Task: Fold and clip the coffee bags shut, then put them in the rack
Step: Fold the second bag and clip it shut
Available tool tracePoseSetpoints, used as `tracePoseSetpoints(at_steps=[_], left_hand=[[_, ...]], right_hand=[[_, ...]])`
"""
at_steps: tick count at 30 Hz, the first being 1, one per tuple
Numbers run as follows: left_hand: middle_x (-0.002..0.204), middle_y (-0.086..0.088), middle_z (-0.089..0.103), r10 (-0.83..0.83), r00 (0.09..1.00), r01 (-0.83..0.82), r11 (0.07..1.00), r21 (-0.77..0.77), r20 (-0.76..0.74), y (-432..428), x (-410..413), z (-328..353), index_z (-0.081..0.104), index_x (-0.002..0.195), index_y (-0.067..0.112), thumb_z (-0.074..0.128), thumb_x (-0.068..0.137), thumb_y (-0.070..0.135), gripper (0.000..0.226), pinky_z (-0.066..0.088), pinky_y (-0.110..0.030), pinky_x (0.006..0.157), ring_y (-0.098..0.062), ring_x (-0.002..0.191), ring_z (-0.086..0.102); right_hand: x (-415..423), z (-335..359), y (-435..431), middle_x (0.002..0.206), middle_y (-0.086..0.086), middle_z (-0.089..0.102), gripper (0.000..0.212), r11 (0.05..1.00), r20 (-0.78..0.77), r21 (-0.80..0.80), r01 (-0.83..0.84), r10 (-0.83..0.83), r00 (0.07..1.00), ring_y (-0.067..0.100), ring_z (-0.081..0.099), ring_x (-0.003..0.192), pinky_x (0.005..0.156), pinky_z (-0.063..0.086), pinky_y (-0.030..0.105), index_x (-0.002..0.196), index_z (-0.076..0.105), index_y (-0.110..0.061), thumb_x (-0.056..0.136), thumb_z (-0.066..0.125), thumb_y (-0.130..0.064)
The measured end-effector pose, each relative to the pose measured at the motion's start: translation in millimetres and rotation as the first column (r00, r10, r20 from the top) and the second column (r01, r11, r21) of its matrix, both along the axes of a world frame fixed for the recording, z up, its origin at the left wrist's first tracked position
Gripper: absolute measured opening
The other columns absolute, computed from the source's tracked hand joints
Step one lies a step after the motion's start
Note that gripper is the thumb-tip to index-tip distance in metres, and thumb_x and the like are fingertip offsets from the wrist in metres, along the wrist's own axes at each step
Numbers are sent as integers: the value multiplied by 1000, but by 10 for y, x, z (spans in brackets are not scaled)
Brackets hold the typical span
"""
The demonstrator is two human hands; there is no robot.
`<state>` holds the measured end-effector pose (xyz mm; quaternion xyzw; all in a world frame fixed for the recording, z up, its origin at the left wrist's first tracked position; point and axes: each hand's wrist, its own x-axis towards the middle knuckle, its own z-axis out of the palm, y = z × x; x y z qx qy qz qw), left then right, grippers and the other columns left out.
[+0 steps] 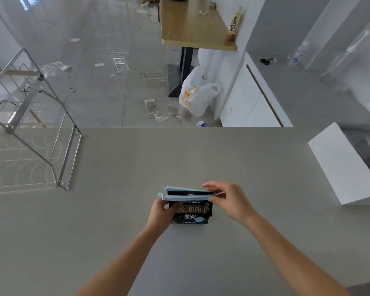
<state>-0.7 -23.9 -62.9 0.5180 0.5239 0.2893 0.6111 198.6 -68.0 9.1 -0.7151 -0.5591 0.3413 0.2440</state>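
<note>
A black coffee bag [192,212] with pale lettering stands upright on the grey counter [179,157], near its middle front. A light blue bag clip [186,195] straddles the bag's folded top, its two arms still slightly apart at the right end. My left hand [161,212] grips the bag's left side just under the clip's hinge. My right hand [229,198] pinches the clip's right end between thumb and fingers. A wire rack [32,133] with slanted dividers stands at the counter's left edge, well away from the bag.
A white box [342,165] sits at the counter's right edge, with a clear bin behind it. Beyond the counter lie a littered floor, a white plastic bag [195,97] and a wooden table [192,24].
</note>
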Motion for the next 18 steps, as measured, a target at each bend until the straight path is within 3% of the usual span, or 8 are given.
tracePoseSetpoints(at_steps=[3, 5, 7, 9, 11, 15, 18], left_hand=[[85, 0, 69, 19, 1000, -19, 1000, -5, -11, 1, 1, 17, 68, 96, 7, 63, 86, 10, 11, 48, -6, 59, 1, 74, 63], [90, -6, 70, 15, 1000, -15, 1000, -19, -13, 4, -1, 23, 67, 98, 6, 63, 86, 11, 13, 53, -13, 66, -7, 79, 66], [95, -11, 71, 6, 1000, -6, 999, -41, -3, 4, -5, 26, 66, 95, 13, 64, 86, 14, 10, 57, -32, 77, -19, 86, 68], [95, -11, 71, -8, 1000, 8, 999, -32, 3, 3, -5, 37, 64, 90, 21, 65, 85, 14, 9, 56, -40, 78, -22, 88, 68], [93, -14, 70, -26, 999, 27, 999, -37, 40, 5, 1, 47, 65, 94, 12, 65, 84, 9, 11, 54, -39, 75, -24, 84, 66], [91, -24, 65, -37, 998, 38, 999, -14, 58, 5, -12, 64, 59, 99, -6, 55, 84, -7, 15, 51, -42, 73, -26, 80, 61], [77, -10, 64, -46, 995, 47, 999, 1, 84, -36, -26, 117, 60, 87, -2, 47, 83, -11, 17, 50, -22, 61, -12, 68, 61]], right_hand=[[-34, 28, 61, 104, -2, 71, 36, 999, 49, -23, -29, 30, 998, 8, 67, 89, 86, 49, 17, 110, 67, -26, 79, 70, -7], [-52, 54, 93, 104, -4, 71, 37, 996, 112, -32, -78, 81, 990, 9, 65, 91, 89, 50, 24, 113, 66, -25, 78, 72, -12], [-93, 87, 125, 96, -7, 67, 37, 980, 216, -59, -189, 197, 956, 9, 61, 87, 81, 48, 25, 114, 65, -26, 79, 72, -21], [-174, 125, 186, 87, -10, 57, 28, 944, 341, -98, -313, 328, 881, 11, 55, 79, 67, 42, 27, 107, 65, -29, 80, 68, -30], [-293, 141, 264, 84, -12, 49, 24, 919, 402, -122, -374, 390, 828, 11, 50, 76, 60, 35, 27, 99, 63, -28, 79, 66, -40], [-622, 55, 380, 84, -12, 47, 38, 921, 380, -85, -380, 383, 842, 11, 50, 78, 62, 35, 26, 99, 60, -26, 76, 61, -56], [-829, -48, 422, 92, -9, 54, 38, 931, 360, -61, -361, 358, 862, 13, 56, 87, 65, 34, 27, 99, 60, -27, 76, 60, -58]])
